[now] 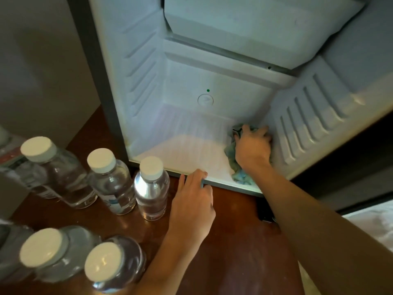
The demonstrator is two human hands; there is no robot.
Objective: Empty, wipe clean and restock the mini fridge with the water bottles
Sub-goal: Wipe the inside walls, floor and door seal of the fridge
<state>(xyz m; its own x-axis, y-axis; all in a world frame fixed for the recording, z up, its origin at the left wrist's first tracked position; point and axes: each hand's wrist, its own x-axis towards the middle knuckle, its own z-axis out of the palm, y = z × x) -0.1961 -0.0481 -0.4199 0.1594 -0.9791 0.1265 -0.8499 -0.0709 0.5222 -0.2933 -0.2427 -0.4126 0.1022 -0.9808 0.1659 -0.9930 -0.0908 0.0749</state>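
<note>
Head view: the white plastic mini fridge [187,150] stands emptied. The right hand [253,145] grips a crumpled blue-green cloth [240,177] in its floor's right corner, while the left hand [191,207] rests straight-fingered on the front lip. Wiping looks underway; the clear white-capped water bottles [151,188] wait outside on the brown wooden surface [234,241], restocking still to do

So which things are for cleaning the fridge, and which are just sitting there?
For the job: the mini fridge, the cloth that the right hand grips inside it, the left hand on its front edge, the water bottles standing outside.
Just sitting there: the wooden surface, the white fabric at the right, the grey panel on the left.
</note>
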